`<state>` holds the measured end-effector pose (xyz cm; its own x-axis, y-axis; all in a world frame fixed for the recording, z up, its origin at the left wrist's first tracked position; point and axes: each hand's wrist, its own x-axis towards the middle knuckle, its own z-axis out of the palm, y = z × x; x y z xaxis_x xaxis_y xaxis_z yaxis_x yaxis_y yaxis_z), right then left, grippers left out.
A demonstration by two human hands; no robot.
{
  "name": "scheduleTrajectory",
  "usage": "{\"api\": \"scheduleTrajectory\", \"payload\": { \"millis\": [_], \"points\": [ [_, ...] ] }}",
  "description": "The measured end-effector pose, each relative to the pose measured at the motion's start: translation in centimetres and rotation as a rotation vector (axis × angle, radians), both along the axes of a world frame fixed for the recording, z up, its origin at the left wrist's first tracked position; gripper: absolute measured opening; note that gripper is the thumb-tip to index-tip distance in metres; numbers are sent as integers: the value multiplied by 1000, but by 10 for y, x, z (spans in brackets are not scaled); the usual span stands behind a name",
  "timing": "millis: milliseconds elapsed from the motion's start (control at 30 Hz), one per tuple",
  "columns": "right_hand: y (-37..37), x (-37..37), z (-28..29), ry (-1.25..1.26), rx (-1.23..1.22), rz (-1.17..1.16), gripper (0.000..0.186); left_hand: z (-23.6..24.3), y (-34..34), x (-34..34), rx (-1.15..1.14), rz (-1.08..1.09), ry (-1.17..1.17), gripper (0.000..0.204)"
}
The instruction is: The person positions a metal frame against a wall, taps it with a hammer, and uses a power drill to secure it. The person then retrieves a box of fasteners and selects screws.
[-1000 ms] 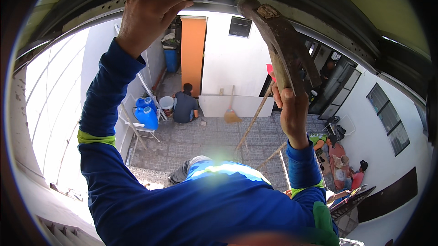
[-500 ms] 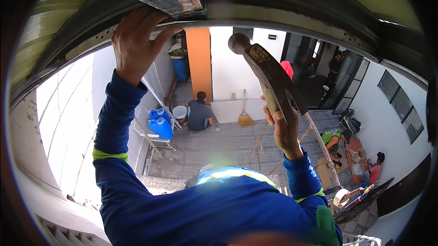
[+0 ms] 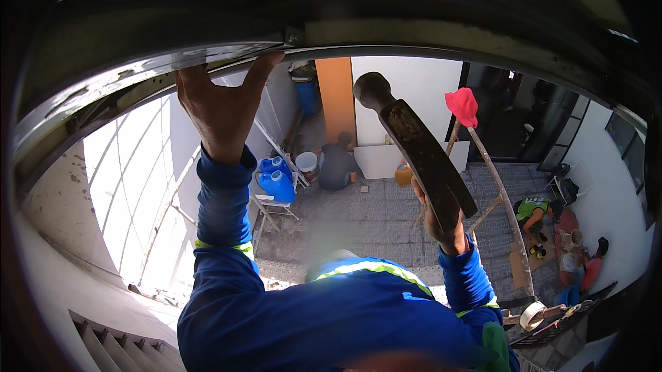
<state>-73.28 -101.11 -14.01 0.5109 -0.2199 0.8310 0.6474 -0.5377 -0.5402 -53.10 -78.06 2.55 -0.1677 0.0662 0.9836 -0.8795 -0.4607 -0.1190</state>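
Observation:
My left hand (image 3: 219,113) reaches up to a shiny metal strip (image 3: 148,65) along the dark overhead frame (image 3: 414,33). Its fingertips are hooked over and behind the strip, partly hidden, and its thumb touches the edge. My right hand (image 3: 447,233) grips a hammer (image 3: 407,137) upright at the right of centre, its rounded striking end below the frame and its long dark head covering part of the fingers and handle.
Below me are a crouched person (image 3: 335,168), blue containers (image 3: 276,186), a white bucket (image 3: 307,163), and wooden poles (image 3: 501,189), one topped with red cloth (image 3: 460,103). Two other people (image 3: 534,215) work at the right. Stairs (image 3: 117,348) descend at lower left.
The metal strip has swung down leftward from the top centre to lie along the frame, with my left hand on it. The view has shifted; my right hand still holds the hammer.

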Motion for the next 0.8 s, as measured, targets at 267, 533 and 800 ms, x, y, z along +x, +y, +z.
{"api": "scheduleTrajectory", "payload": {
  "millis": [267, 533, 800],
  "points": [
    [4, 20, 51, -18, -166, -98, 35, -4, -3, 3, 4, -100, 26, 66],
    [-18, 20, 16, -67, 63, -24, 30, -6, 5, 16, 46, -27, -84, 71],
    [-58, 7, -18, -186, 4, -249, 36, -2, 7, 17, 26, -10, -69, 54]
  ]
}}
